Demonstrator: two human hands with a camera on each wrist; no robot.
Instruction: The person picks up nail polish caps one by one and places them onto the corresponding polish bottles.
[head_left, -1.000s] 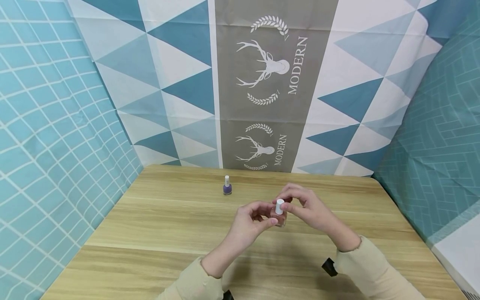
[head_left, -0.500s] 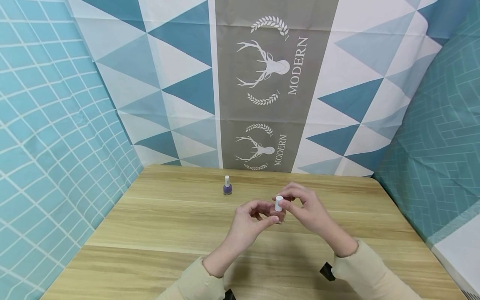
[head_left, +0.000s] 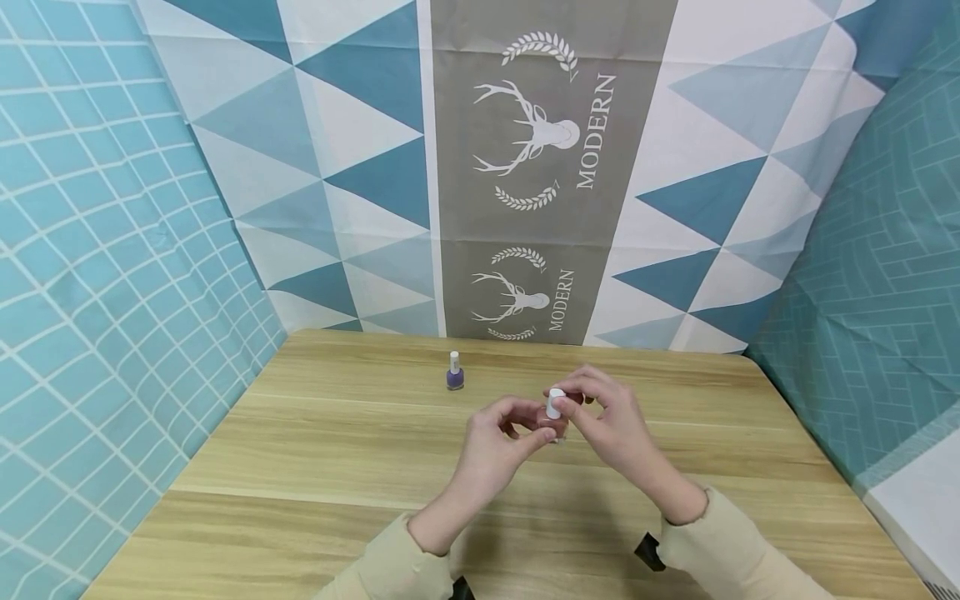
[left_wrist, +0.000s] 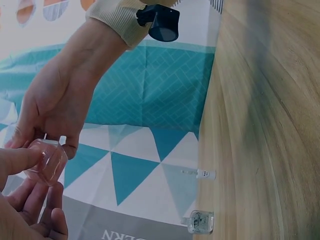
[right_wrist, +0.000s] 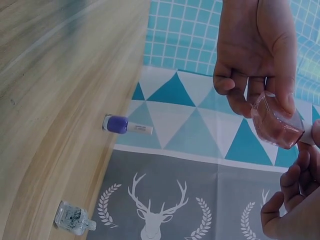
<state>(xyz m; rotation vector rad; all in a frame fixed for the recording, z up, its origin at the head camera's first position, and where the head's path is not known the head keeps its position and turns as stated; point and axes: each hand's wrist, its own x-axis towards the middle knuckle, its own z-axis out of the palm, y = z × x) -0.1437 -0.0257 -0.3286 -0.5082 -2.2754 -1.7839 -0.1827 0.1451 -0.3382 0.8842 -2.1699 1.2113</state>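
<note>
My left hand point(head_left: 495, 442) holds a square glass nail polish bottle point(right_wrist: 276, 122) of pink polish between thumb and fingers. Above it, my right hand point(head_left: 611, 421) pinches the white cap point(head_left: 555, 403) with thumb and fingertips. The cap sits at the bottle's neck and leans slightly. Both hands are raised over the wooden table. In the left wrist view the pink bottle point(left_wrist: 52, 162) shows between the two hands, its cap largely hidden by the right hand's fingers.
A capped purple nail polish bottle point(head_left: 455, 377) stands near the table's back edge. An uncapped clear bottle with dark flecks point(right_wrist: 73, 218) stands on the table point(head_left: 300, 467), with a white brush cap point(left_wrist: 206, 174) beside it. Patterned cloths hang around the table.
The pink bottle and its cap have shifted slightly up and left in the head view. My right hand and forearm have moved a little left, still gripping the cap.
</note>
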